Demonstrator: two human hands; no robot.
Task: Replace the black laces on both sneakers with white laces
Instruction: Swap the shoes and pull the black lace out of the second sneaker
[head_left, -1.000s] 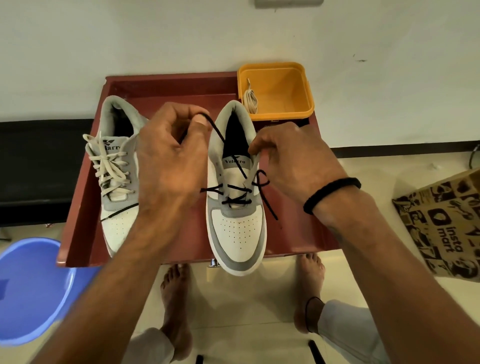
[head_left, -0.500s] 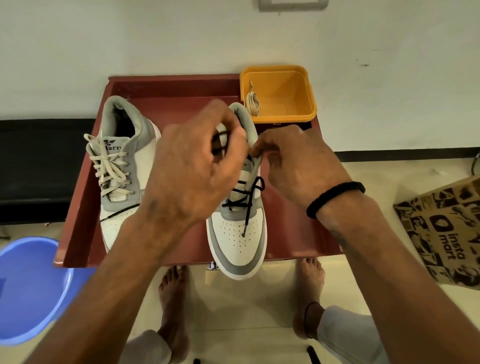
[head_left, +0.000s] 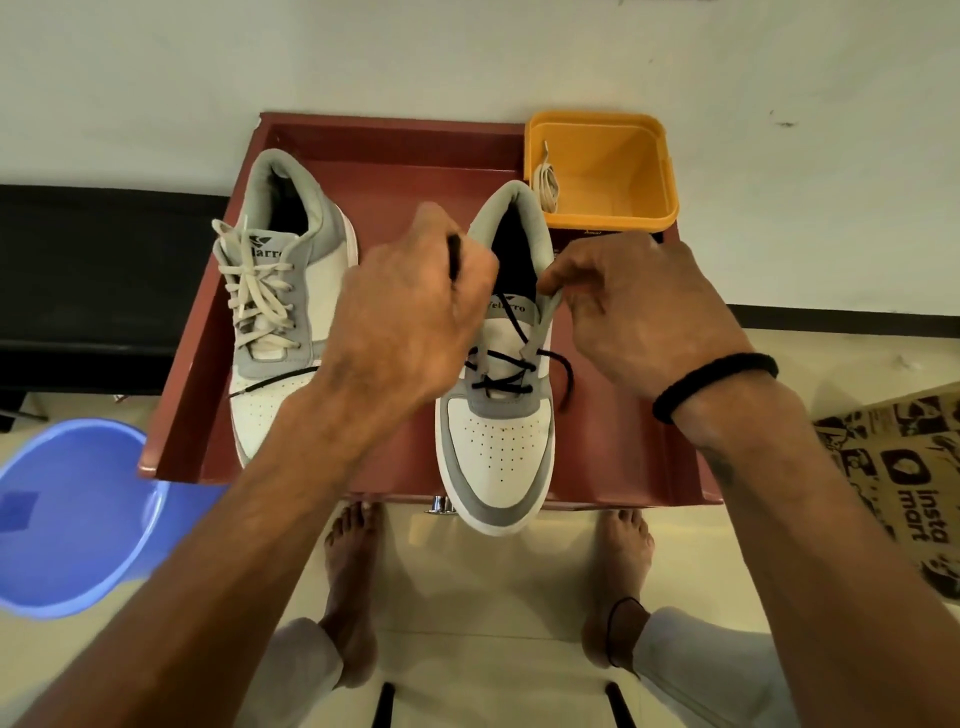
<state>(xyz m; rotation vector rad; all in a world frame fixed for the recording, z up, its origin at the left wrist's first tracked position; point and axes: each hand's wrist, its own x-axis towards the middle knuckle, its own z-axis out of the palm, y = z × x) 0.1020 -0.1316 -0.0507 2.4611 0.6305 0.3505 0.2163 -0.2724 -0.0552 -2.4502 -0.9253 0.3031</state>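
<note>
Red-brown table (head_left: 395, 171) with two sneakers and a bin

At the left side of the table lies the left sneaker (head_left: 280, 312), fitted with white laces, and a loose black lace (head_left: 275, 382) is draped across its toe. Right of centre lies the right sneaker (head_left: 498, 447), its toe jutting past the near edge, with a black lace still in its lower eyelets. An orange bin (head_left: 613, 171) sits at the far right corner, a coiled white lace (head_left: 548, 182) inside.

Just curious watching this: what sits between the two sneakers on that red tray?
In the head view, the left hand, pinching the black lace, hangs between the sneakers; below it, bare red tray.
</note>
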